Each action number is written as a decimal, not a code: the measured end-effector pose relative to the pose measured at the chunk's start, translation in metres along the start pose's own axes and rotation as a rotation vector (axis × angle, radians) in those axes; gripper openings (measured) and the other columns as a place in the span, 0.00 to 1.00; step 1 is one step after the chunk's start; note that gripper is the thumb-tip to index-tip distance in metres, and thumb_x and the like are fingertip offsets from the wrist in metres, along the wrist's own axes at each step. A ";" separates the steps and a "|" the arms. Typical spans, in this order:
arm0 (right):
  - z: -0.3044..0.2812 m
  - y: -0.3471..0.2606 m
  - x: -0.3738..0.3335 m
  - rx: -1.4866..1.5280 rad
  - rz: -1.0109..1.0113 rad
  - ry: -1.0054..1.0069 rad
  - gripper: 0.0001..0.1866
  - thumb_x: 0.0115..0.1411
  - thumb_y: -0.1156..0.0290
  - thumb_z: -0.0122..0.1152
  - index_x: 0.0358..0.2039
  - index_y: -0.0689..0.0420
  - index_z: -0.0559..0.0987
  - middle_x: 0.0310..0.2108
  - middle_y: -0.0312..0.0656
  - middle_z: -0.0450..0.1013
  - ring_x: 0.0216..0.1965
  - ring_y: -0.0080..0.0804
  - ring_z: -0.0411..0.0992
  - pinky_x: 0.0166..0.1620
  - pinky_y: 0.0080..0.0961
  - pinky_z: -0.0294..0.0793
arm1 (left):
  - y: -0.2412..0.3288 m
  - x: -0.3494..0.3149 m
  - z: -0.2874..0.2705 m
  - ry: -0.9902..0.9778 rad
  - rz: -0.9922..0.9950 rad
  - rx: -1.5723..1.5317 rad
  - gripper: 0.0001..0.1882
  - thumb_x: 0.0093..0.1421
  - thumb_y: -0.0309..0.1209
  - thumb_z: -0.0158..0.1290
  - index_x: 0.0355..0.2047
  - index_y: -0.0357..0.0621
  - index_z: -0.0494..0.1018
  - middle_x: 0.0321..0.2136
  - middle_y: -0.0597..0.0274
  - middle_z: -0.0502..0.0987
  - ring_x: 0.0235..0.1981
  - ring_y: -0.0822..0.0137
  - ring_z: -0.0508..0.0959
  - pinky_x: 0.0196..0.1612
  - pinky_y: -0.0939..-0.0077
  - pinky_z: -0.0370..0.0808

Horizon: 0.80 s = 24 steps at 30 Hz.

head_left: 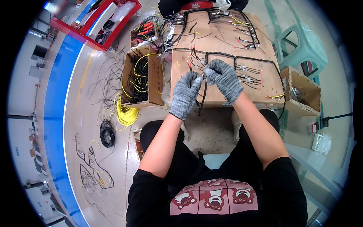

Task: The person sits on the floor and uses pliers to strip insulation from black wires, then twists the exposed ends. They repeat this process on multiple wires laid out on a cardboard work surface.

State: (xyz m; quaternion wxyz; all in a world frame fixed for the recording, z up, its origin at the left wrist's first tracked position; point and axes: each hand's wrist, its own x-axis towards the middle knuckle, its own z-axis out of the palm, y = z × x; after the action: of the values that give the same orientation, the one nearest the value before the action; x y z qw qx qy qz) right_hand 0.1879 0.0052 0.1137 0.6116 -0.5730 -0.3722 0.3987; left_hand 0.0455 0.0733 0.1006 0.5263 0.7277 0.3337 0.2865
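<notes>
Both my hands wear grey knit gloves and meet above the near part of a wooden board [223,97]. My left hand [185,94] is closed in a pinch on a thin wire, its fingertips close to the right hand's. My right hand [224,78] also pinches at this wire; the exact end is mostly hidden by the fingers. A black taped wire harness [253,59] lies across the board, with branches running toward me. Loose wires with red tips [193,56] stick out beyond my left hand. More labelled wires [249,79] fan out right of my right hand.
Another harness [251,28] lies at the board's far side, near a person [172,6]. Left stand a cardboard box of wires [155,81], a yellow wire coil [126,114], a black coil [107,134] and a red cart [89,38]. Right are a green stool [302,47] and an open carton [306,99].
</notes>
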 end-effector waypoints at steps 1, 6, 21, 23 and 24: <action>0.001 -0.003 -0.001 -0.004 0.000 -0.002 0.03 0.57 0.76 0.54 0.29 0.61 0.72 0.23 0.36 0.71 0.23 0.19 0.68 0.28 0.18 0.70 | 0.000 -0.001 0.000 0.008 -0.007 -0.022 0.10 0.59 0.33 0.51 0.32 0.37 0.72 0.21 0.63 0.71 0.22 0.73 0.67 0.30 0.77 0.68; -0.010 0.005 -0.003 -0.230 -0.307 0.112 0.05 0.53 0.73 0.56 0.29 0.59 0.72 0.22 0.40 0.71 0.23 0.26 0.69 0.29 0.23 0.71 | 0.019 -0.002 0.007 -0.027 0.013 0.087 0.09 0.59 0.31 0.51 0.34 0.37 0.73 0.27 0.67 0.74 0.29 0.77 0.69 0.34 0.81 0.69; -0.007 -0.028 -0.019 -0.580 -0.199 0.203 0.10 0.52 0.70 0.53 0.35 0.60 0.73 0.30 0.50 0.73 0.34 0.49 0.72 0.40 0.37 0.71 | -0.010 0.001 0.016 0.039 0.084 -0.123 0.06 0.61 0.26 0.48 0.36 0.38 0.71 0.26 0.73 0.69 0.24 0.83 0.63 0.25 0.88 0.61; -0.020 -0.043 -0.033 -0.532 -0.235 0.301 0.11 0.53 0.70 0.53 0.37 0.59 0.73 0.32 0.49 0.73 0.35 0.48 0.72 0.41 0.37 0.71 | -0.022 0.006 0.016 0.048 0.116 -0.062 0.07 0.61 0.31 0.50 0.36 0.42 0.72 0.20 0.77 0.66 0.18 0.85 0.59 0.20 0.89 0.54; -0.033 -0.045 -0.040 -0.461 -0.453 0.418 0.11 0.54 0.70 0.53 0.37 0.59 0.73 0.31 0.49 0.73 0.34 0.46 0.72 0.41 0.34 0.72 | -0.021 0.007 0.015 0.041 0.073 -0.030 0.07 0.60 0.32 0.50 0.35 0.42 0.72 0.19 0.77 0.66 0.17 0.85 0.59 0.19 0.88 0.54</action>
State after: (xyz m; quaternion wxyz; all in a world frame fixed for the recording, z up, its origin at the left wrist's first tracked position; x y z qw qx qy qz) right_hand 0.2044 -0.0462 0.1562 0.6020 -0.6677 -0.4366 0.0341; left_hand 0.0575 0.0744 0.0769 0.5194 0.7253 0.3136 0.3253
